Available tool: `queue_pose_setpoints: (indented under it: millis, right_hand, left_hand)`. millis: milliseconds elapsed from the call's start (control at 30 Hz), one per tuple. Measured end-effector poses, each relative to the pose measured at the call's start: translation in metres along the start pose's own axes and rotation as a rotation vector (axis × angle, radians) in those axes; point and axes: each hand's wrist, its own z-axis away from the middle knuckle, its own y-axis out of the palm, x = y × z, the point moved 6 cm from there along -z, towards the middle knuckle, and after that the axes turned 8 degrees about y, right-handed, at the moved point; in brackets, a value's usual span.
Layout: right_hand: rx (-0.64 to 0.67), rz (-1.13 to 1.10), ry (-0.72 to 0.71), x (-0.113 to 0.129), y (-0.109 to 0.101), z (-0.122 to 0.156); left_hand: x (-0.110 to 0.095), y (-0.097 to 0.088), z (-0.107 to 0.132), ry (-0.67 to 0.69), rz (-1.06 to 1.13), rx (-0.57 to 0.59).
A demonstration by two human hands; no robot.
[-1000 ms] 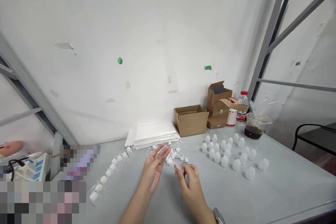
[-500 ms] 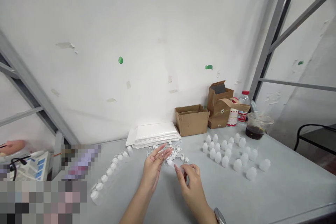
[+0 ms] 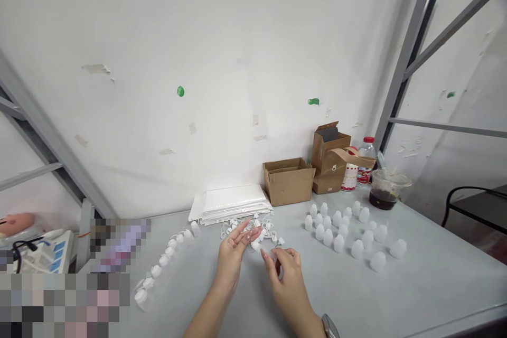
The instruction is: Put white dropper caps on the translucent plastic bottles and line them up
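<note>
My right hand [image 3: 288, 272] is closed, thumb and fingers pinching a small frosted plastic piece [image 3: 271, 256] that its fingers largely hide. A white cap-like part [image 3: 256, 246] shows at the left end of that piece. Beside it, my left hand [image 3: 234, 251] has its fingers stretched out, its fingertips just above the white part; whether they touch it I cannot tell. Behind the hands lies a pile of white corded parts [image 3: 271, 234]. Several frosted, domed pieces [image 3: 338, 243] stand at the right. On the left, a slanting row of white-capped pieces [image 3: 156, 271] lies on the grey table [image 3: 222, 311].
White flat packets [image 3: 233, 203] are stacked against the wall. An open cardboard box [image 3: 288, 185], a brown paper bag [image 3: 330, 166], a red-capped bottle [image 3: 366, 156] and a plastic bowl of dark liquid [image 3: 384, 195] stand at the back right. A power strip [image 3: 51, 253] is at far left.
The view has shifted slightly. Both hands keep nearly the same pose, and the right hand still pinches the small frosted piece.
</note>
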Motion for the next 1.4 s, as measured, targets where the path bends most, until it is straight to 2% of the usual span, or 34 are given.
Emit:
queue_pose_setpoints:
  millis: [367,533,700,800,933,1100,1167,1233,1333,1400]
  right_hand:
    - [0.072,-0.134,0.182,-0.014,0.005,0.001]
    - [0.083,-0.092,0.205,-0.019,0.010,0.001]
    - [0.112,-0.114,0.235,-0.026,0.014,0.000]
    - [0.153,-0.225,0.282,-0.026,0.017,-0.002]
    - [0.267,-0.487,0.381,-0.024,0.026,-0.002]
    - [0.285,-0.600,0.417,-0.023,0.027,0.000]
    - [0.319,-0.585,0.416,-0.022,0.027,0.001]
    - [0.343,-0.557,0.399,-0.021,0.026,0.002]
    - [0.348,-0.500,0.364,-0.020,0.023,0.003]
    - [0.354,-0.461,0.342,-0.020,0.023,0.003]
  left_hand:
    - [0.006,0.003,-0.002,-0.154,0.176,0.048]
    - [0.013,0.002,-0.002,-0.135,0.083,0.047]
    - [0.019,0.001,-0.001,-0.115,0.084,0.055]
    - [0.018,0.004,0.001,-0.100,0.095,0.053]
    - [0.013,0.017,0.007,-0.058,0.121,0.094]
    - [0.005,0.028,0.013,-0.011,-0.163,0.113]
    - [-0.004,0.026,0.020,0.039,-0.282,0.062]
    - [-0.018,0.013,0.034,0.126,-0.380,-0.073]
    - [-0.037,-0.029,0.073,0.244,-0.568,-0.357]
    - [-0.049,-0.070,0.107,0.314,-0.730,-0.582]
